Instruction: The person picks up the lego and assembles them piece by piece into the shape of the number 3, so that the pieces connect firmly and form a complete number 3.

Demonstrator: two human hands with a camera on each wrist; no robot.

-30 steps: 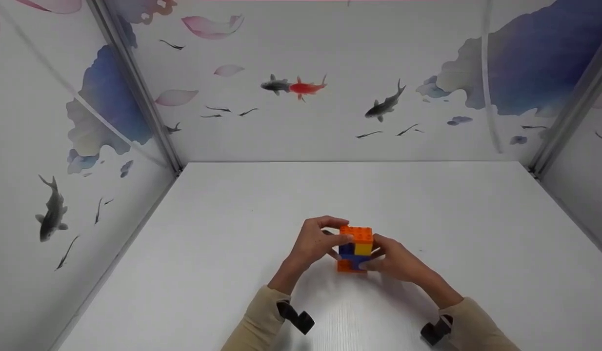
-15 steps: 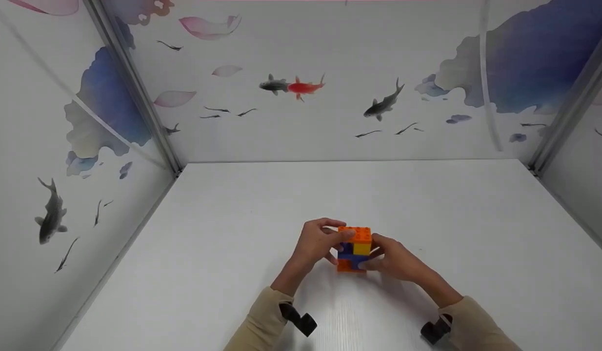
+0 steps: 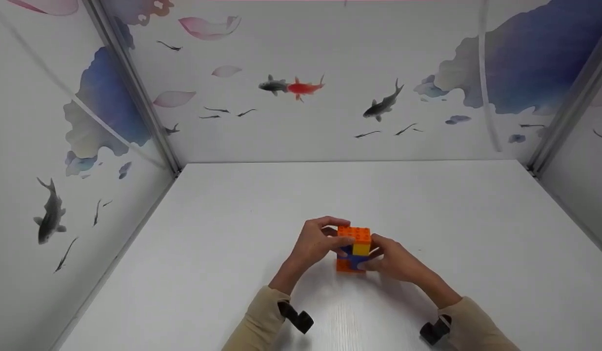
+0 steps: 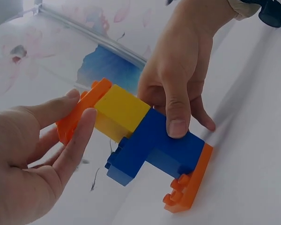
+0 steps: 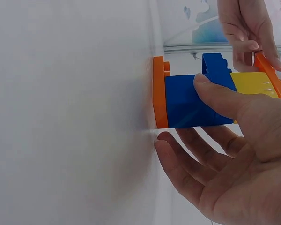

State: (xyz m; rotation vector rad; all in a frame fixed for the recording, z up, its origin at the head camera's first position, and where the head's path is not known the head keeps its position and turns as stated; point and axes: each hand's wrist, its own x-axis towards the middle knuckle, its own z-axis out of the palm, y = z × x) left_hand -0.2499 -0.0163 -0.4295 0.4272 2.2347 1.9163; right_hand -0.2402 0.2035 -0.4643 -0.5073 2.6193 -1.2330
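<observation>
A stack of toy building bricks stands on the white table in the head view. At its base lies an orange plate [image 4: 196, 180], with blue bricks [image 4: 152, 145] above it, one jutting out to the side. Higher up is a yellow brick [image 4: 124, 110], capped by a studded orange plate [image 3: 355, 234]. My left hand [image 3: 314, 243] pinches that top plate between thumb and fingers; its far end overhangs beyond the yellow brick. From the other side my right hand [image 3: 398, 258] holds the blue part, thumb on its near face [image 5: 192, 103].
The white table [image 3: 208, 253] extends all round the stack. White walls printed with fish and petals [image 3: 301, 58] border it at the back and both sides. Black wrist cameras [image 3: 296, 317] sit on both beige sleeves.
The stack and right hand have stayed in place. My left thumb moved onto the top plate's upper side, then back down toward its front edge.
</observation>
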